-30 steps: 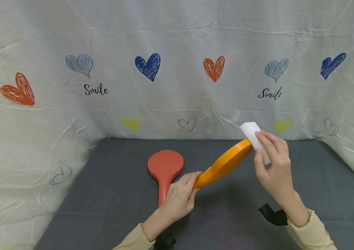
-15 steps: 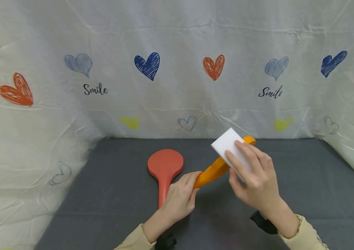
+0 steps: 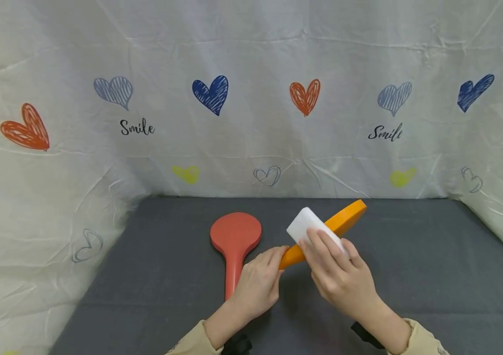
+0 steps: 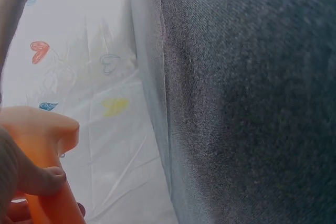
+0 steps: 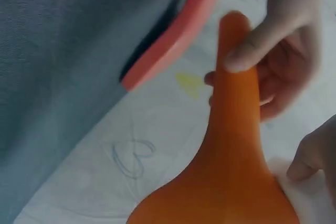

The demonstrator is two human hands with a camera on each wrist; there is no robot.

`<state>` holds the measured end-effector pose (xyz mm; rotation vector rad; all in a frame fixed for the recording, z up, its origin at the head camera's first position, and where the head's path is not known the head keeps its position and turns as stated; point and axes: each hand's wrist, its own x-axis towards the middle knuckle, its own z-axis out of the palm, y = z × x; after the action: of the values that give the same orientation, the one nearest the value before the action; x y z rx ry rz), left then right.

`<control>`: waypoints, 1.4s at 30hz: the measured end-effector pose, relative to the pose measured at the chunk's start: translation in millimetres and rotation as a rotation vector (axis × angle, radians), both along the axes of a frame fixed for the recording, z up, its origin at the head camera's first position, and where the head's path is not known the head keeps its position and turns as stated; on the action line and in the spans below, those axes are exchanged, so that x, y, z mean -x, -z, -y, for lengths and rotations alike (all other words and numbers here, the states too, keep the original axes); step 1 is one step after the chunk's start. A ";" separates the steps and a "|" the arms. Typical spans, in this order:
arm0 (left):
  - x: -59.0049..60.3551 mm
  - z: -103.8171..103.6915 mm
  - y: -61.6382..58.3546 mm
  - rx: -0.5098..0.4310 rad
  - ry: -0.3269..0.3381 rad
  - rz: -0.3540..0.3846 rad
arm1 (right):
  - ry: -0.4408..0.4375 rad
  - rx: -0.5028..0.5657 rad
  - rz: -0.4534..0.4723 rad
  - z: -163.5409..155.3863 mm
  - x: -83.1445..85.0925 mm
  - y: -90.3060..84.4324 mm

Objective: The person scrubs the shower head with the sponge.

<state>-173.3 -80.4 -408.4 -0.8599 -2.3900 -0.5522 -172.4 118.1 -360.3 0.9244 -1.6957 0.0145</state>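
An orange paddle (image 3: 339, 222) is held tilted above the dark grey table (image 3: 433, 276). My left hand (image 3: 258, 283) grips its handle (image 5: 236, 93) near the middle of the head view. My right hand (image 3: 338, 273) holds a white sponge block (image 3: 305, 222) pressed against the paddle's face close to the handle. In the left wrist view the orange paddle handle (image 4: 44, 171) shows under my thumb. In the right wrist view the sponge (image 5: 310, 195) sits at the lower right corner beside the paddle.
A red paddle (image 3: 234, 241) lies flat on the table left of my hands, also seen edge-on as the red paddle (image 5: 178, 30). White sheeting (image 3: 251, 98) printed with hearts and "Smile" walls the table at the back and both sides.
My right hand has slid the white sponge from the far tip of the orange paddle down toward the handle. The left hand stays put on the handle.
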 end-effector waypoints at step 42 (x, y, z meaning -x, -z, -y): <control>-3.3 -4.5 4.9 -0.056 0.014 -0.014 | -0.178 0.572 0.384 -42.1 29.8 -16.0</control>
<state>-170.0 -75.8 -413.3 -0.8546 -2.3460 -0.6131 -202.2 160.2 -344.3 0.6540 -1.8024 0.7991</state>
